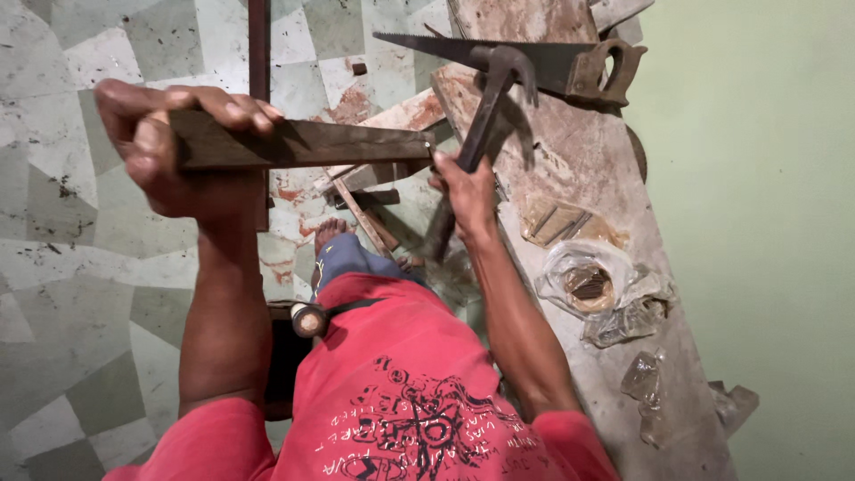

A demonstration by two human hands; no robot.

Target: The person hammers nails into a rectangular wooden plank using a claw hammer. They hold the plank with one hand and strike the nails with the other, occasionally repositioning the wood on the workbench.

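Observation:
My left hand (165,147) grips the left end of a dark wooden board (303,144), held level in the air at chest height. My right hand (468,191) is closed around the handle of a claw hammer (499,85), whose metal head is raised above the board's right end. The board's right tip sits right beside my right hand. Below the board I see my bare foot (328,233) on the floor and my red shirt (401,383).
A long stained wooden plank (579,169) runs along the green wall (766,223). On it lie a hand saw (534,61), clear plastic bags of nails (590,287) and small scraps. Wood offcuts (374,209) lie on the patterned tile floor (80,267).

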